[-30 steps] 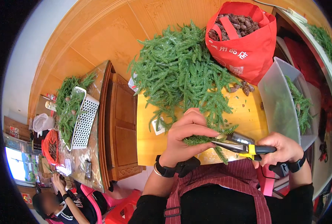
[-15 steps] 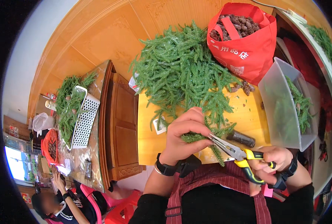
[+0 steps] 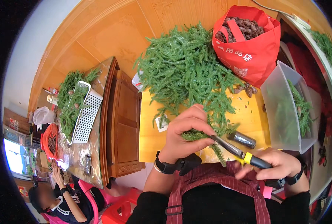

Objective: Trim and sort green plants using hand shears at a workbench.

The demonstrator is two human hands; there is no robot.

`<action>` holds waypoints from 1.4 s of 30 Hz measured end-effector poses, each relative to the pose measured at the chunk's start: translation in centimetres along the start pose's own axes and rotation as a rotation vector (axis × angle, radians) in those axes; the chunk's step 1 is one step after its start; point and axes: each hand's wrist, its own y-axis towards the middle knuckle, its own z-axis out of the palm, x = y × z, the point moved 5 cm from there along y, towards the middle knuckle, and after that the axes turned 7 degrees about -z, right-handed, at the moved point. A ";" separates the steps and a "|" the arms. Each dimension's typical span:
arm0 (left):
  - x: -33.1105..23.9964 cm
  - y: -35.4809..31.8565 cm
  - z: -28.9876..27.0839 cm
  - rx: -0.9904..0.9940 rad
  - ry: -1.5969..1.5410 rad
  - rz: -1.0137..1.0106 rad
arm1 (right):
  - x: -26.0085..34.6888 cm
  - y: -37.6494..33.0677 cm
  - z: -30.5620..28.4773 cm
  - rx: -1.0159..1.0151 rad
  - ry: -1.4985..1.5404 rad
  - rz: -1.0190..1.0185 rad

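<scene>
My left hand point(image 3: 186, 130) pinches a green fir-like sprig point(image 3: 201, 135) over the yellow table point(image 3: 151, 134). My right hand point(image 3: 276, 164) grips yellow-and-black handled shears point(image 3: 240, 151), whose blades point left and meet the sprig just beside my left fingers. A big heap of the same green sprigs point(image 3: 184, 71) lies just beyond my hands. A small dark cylinder point(image 3: 242, 139) lies on the table behind the shears.
A red bag point(image 3: 248, 48) of brown cones stands at the back right. A clear plastic bin point(image 3: 289, 108) holding sprigs sits at the right. To the left, a wooden table point(image 3: 110, 123) carries a white basket point(image 3: 84, 114) of greens; another person point(image 3: 57, 194) sits lower left.
The shears have swung from level to angled up-left, and their blades now reach the sprig in my left hand. My right hand has moved down and slightly right.
</scene>
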 end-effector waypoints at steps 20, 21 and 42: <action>-0.8 0.1 0.6 -0.146 0.206 -0.146 | 0.3 -0.3 -0.9 -0.569 -1.185 -0.429; -0.8 0.1 0.7 -0.146 0.202 -0.149 | 0.3 -0.2 -1.0 -0.583 -1.210 -0.434; -0.4 -0.2 0.4 -0.085 0.157 -0.121 | 0.5 0.0 -1.0 -0.569 -1.316 -0.430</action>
